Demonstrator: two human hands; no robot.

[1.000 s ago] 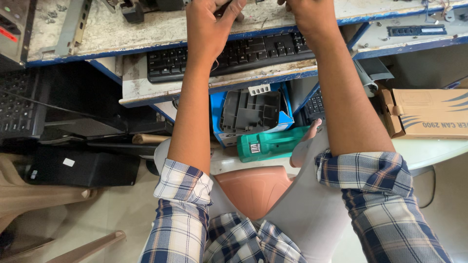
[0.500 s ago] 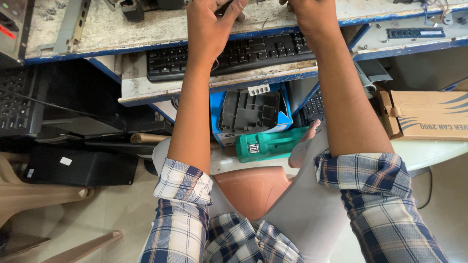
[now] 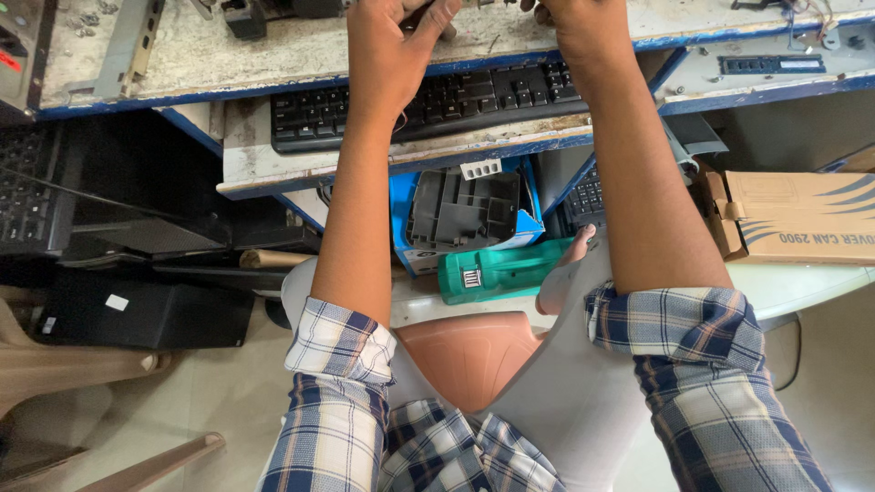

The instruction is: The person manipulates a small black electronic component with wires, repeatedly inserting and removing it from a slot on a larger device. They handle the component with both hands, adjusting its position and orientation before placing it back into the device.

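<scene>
Two bare hands up at the top edge of the view, over a worn, pale worktop (image 3: 228, 55) with blue edging: left hand (image 3: 392, 46) curled down, fingers bent around a small dark part (image 3: 421, 11) mostly cut off by the frame edge; right hand (image 3: 574, 23) beside it, fingers out of view, so grip impossible to tell. Scratched and grimy on the bench surface, with a grey metal bracket (image 3: 128, 41) lying at the left and a dark memory stick (image 3: 770, 65) on a separate board at the right. Just below the bench, a pull-out shelf (image 3: 273, 173) carrying a black keyboard (image 3: 456, 100), both forearms crossing above it. Underneath, a blue box (image 3: 529, 223) holding a grey plastic part (image 3: 460, 210), a green cartridge (image 3: 510, 271) lying in front of it, a second keyboard (image 3: 588, 196) tucked behind. Cardboard box (image 3: 802, 219) at the right, black cases (image 3: 137, 314) stacked at the left. Pale tiled floor (image 3: 210, 392), a reddish-brown plastic stool (image 3: 469, 351) between the knees, checked sleeves rolled above the elbows.
</scene>
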